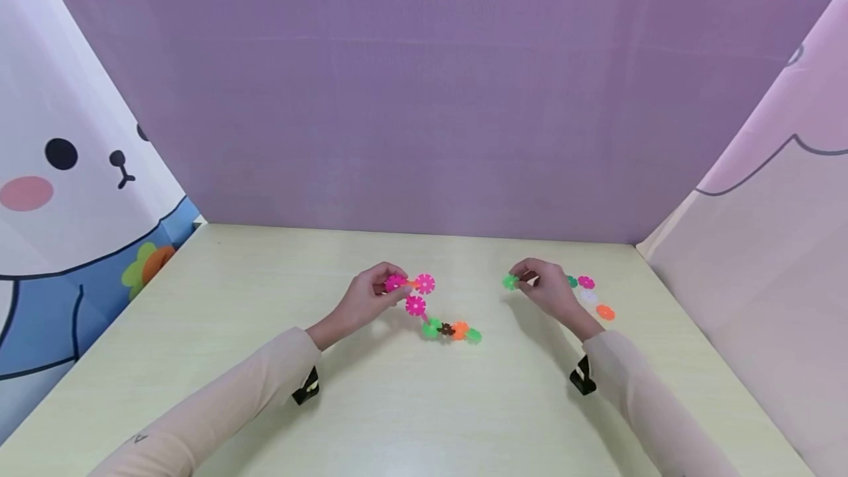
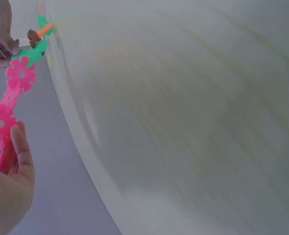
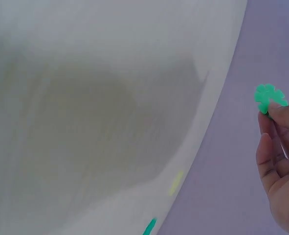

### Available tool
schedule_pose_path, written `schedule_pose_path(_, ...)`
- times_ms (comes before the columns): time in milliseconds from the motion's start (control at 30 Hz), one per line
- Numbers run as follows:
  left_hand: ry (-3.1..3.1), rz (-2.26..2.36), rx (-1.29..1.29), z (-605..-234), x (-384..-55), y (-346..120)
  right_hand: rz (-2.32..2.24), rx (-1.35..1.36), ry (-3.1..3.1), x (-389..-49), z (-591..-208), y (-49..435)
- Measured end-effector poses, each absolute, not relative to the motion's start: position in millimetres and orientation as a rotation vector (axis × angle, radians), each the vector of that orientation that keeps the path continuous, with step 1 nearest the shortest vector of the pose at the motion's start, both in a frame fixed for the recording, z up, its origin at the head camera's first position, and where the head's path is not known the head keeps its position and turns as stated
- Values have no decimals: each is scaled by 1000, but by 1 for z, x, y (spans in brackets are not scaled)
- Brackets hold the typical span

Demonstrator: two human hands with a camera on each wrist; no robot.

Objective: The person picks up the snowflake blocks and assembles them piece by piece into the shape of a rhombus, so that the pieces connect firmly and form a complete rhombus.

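Observation:
My left hand [image 1: 371, 291] pinches the pink end of a chain of interlocking snowflake discs [image 1: 416, 305]. From the fingers the chain runs through pink discs and an orange one, then bends down and right to green, brown and orange discs, with a green disc [image 1: 473, 336] at its far end. In the left wrist view, pink discs [image 2: 21, 74] show notched rims and holes in their centres. Off to the right, my right hand [image 1: 543, 287] pinches a single green snowflake disc [image 3: 268, 97] between thumb and fingertips, apart from the chain.
Beyond the right hand, several loose discs lie on the pale table [image 1: 397, 418]: dark green [image 1: 573, 281], pink [image 1: 586, 282], white [image 1: 588, 297] and orange [image 1: 606, 312]. A purple panel [image 1: 424, 94] stands along the back edge, with printed cloths at both sides.

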State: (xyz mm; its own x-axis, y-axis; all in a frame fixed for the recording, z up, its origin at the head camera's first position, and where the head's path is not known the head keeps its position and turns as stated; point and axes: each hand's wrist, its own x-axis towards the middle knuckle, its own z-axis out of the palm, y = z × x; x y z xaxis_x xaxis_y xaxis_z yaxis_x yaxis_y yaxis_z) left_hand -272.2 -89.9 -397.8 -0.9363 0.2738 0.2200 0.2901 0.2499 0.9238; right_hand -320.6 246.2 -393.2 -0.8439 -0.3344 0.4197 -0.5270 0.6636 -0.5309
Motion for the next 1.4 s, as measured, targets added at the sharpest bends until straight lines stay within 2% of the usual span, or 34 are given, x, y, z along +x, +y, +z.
schedule_pose_path(300, -2470, -1851, -558, -398, -273, -90, 1027, 795, -2548, -303, -388, 211)
schedule_pose_path(567, -2508, -1817, -562, -374, -256, -87, 1100, 848, -2466, -294, -386, 184)
schedule_pose_path(767, -2487, -1843, -580, -373, -256, -85, 1117, 877, -2413, -291, -387, 167)
schedule_pose_path(1400, -2515, -1830, -565, -371, -255, -84, 1143, 916, -2271, -289, -386, 143)
